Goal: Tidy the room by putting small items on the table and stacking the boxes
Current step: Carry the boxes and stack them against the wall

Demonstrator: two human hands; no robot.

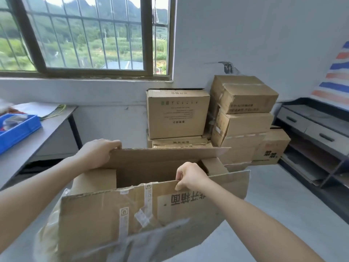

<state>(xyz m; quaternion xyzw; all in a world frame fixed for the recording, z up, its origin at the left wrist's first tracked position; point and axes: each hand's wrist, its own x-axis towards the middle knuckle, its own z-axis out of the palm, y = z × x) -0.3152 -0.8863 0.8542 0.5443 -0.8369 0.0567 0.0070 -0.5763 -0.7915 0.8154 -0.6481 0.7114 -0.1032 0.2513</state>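
I hold a large open cardboard box (105, 220) in front of me, its flaps up. My left hand (96, 153) grips the top edge of the far flap. On the near flap's edge, my right hand (190, 175) pinches the cardboard beside the printed label. Torn tape hangs from the near flap. Against the wall stand stacked cardboard boxes: one tall box (177, 114) on flatter ones, and a leaning pile (243, 114) to its right. The grey table (28, 144) is at the left.
A blue plastic bin (17, 131) with small items and some papers lie on the table. A dark shelf unit with drawers (317, 133) lines the right wall. A barred window is above. Bare grey floor shows at the lower right.
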